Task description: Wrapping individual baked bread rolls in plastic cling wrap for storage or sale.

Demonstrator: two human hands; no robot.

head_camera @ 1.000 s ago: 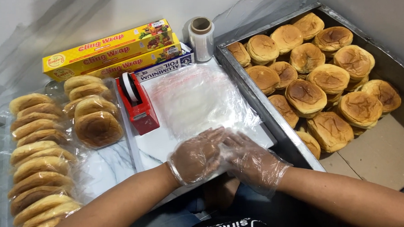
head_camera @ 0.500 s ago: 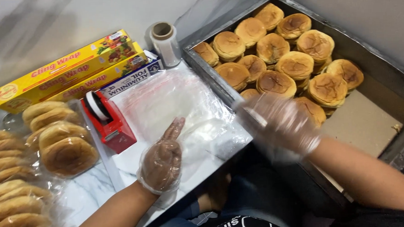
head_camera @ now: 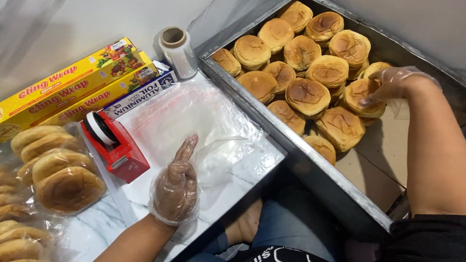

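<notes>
- Left hand: in a clear disposable glove, loosely curled with the forefinger stretched out, resting on the stack of clear plastic bags; it grips nothing.
- Right hand: gloved likewise, fingers closing over the top of one bun at the right side of the metal tray; contact looks made, the bun not lifted.
- Handling, by judgement: the bun looks light, soft and easily dented; best taken by the sides with spread fingers and little squeeze. The bags look thin, limp and slippery, apt to cling together; take one by its open edge.
- Loose buns in the tray: about seventeen visible, golden-brown, some stacked two high; more may lie hidden beneath.
- Bagged buns: packs at the left on the marble counter; the exact number of packs cannot be told, as several run out of view.
- Tape dispenser: one, red, just beside the bags.
- Cling wrap boxes: two, yellow, against the wall.
- Aluminium foil box: one, blue and white, in front of them.
- Roll of clear film: one, upright, near the tray corner.
</notes>
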